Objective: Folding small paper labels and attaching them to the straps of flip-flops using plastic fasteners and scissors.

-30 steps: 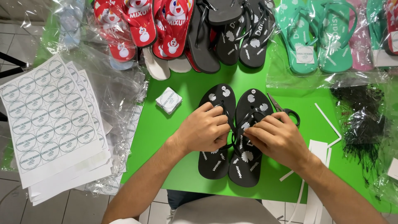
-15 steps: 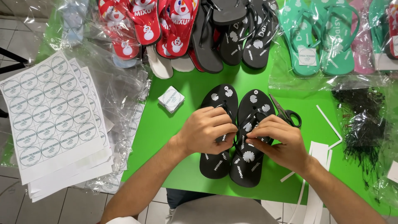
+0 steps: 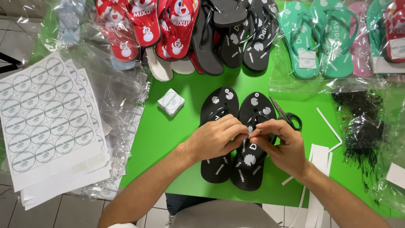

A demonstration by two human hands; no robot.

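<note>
Fingers (image 3: pixel 240 131) of both hands pinch together at the strap of the right black sandal (image 3: pixel 253 143). Left hand (image 3: pixel 215 139) lies over the left black sandal (image 3: pixel 217 139) and its fingertips press shut on the strap. Right hand (image 3: pixel 280 145) meets it from 3 o'clock, thumb and fingers closed on the same strap. Both sandals lie side by side in the middle of the green table (image 3: pixel 168 139). Scissors (image 3: pixel 287 115) sit at 2 o'clock, just beside the pair. White strips (image 3: pixel 318 158) are at 4 o'clock. A small stack of stickers (image 3: pixel 171 101) is at 10 o'clock. Sticker sheets (image 3: pixel 44 122) are at 9 o'clock. Red sandals (image 3: pixel 143 25), more black sandals (image 3: pixel 236 33) and teal sandals (image 3: pixel 320 38) are far off at 12 o'clock.
</note>
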